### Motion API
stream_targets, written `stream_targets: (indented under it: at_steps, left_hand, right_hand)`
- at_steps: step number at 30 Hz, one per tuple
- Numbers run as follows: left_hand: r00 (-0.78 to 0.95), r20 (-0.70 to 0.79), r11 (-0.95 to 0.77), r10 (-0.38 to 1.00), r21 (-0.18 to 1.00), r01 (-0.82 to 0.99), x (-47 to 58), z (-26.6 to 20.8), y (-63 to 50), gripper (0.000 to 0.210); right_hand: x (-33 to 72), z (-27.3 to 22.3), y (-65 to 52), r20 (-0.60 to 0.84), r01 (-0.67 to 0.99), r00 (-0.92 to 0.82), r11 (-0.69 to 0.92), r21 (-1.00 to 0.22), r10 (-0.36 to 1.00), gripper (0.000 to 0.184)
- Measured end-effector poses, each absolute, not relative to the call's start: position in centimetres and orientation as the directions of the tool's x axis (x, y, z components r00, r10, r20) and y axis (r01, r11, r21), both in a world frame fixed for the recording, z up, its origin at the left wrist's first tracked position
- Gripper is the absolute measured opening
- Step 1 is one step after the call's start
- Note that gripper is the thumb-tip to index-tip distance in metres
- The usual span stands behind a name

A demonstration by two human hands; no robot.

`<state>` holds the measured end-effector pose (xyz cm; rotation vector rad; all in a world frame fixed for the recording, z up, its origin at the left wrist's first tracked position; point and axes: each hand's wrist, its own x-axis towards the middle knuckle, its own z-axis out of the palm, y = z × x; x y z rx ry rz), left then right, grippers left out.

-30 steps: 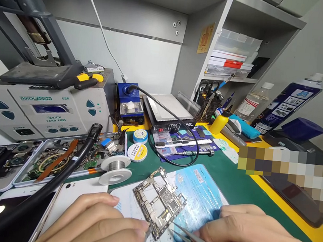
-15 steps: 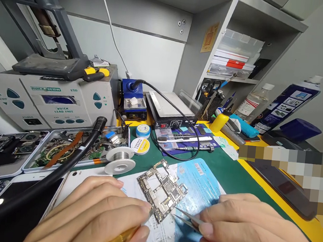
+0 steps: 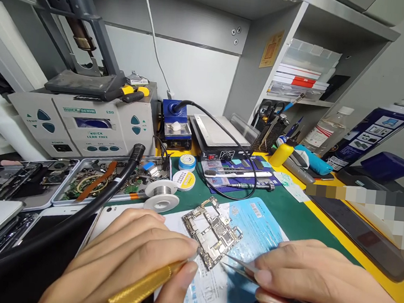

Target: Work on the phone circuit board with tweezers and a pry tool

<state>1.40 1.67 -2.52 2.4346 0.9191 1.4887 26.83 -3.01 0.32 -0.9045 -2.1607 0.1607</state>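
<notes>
A circuit board (image 3: 211, 244) is laid on a blue-and-white sheet (image 3: 262, 224). A gold-handled tool (image 3: 146, 284) is clasped in the left hand (image 3: 131, 254) and tweezers (image 3: 244, 266) are pinched in the right hand (image 3: 314, 279), seemingly to steady the board's edges; tip contact cannot be made out.

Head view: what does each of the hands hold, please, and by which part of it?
The left hand holds a gold-handled tool near its front end; the right hand pinches tweezers by their arms, behind the tips.
</notes>
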Motion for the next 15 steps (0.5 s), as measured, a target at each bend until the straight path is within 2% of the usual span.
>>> stream_targets:
  at_steps: [10,15]
  left_hand:
    - [0.294,0.708,-0.71,0.642,0.406,0.575,0.43,-2.65,1.9,0.014]
    - [0.279,0.711,-0.702,0.646,0.41,0.583,0.35,-2.87,2.03,0.013]
  right_hand:
    - [26.33,0.89,-2.23,0.641,0.528,-0.476,0.778,-0.339,0.602,0.022]
    - [26.13,0.98,-2.34,0.657,0.564,-0.457,0.767,-0.307,0.6,0.017]
